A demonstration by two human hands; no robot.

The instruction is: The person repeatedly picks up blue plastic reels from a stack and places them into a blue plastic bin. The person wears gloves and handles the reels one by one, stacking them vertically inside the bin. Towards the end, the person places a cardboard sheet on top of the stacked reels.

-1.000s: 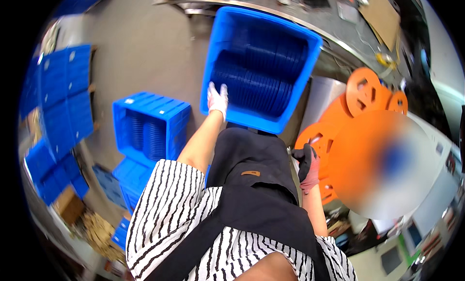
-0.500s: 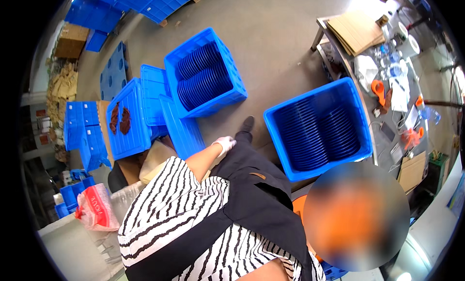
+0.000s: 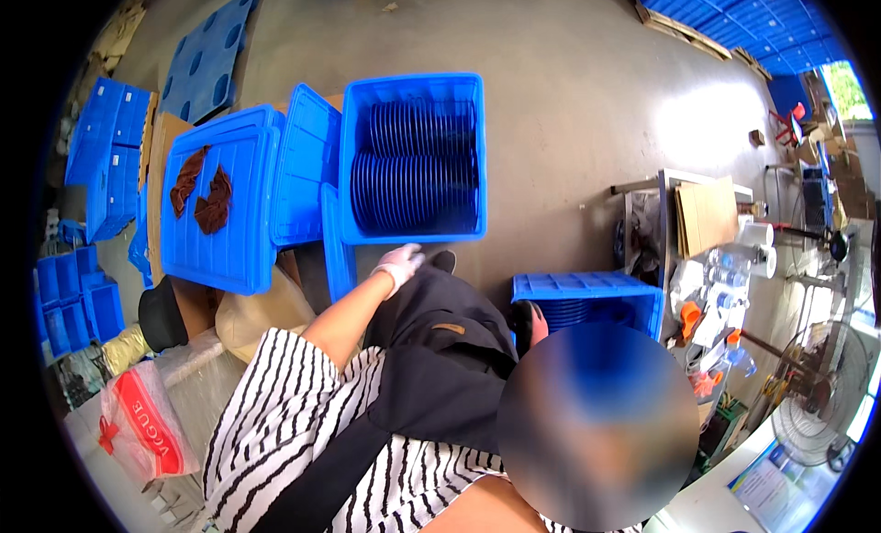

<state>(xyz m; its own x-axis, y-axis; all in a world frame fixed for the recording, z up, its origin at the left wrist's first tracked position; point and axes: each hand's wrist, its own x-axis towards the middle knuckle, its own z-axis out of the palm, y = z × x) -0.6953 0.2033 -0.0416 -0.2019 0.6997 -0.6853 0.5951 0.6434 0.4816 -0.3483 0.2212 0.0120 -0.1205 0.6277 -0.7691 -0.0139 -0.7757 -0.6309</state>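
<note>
L hand, fingers part-open, seemingly empty, had neared blue tote w/ discs, now w/in reach; R hand grip unclear.

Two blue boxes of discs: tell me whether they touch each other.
Apart: the head view shows grey floor between the left box and the right box.

This looks like a factory workshop, judging by the grey floor, the blue crates stacked on wooden pallets, the open bin packed with rows of dark discs, and a desk strewn with cardboard and bottles near a fan.
</note>
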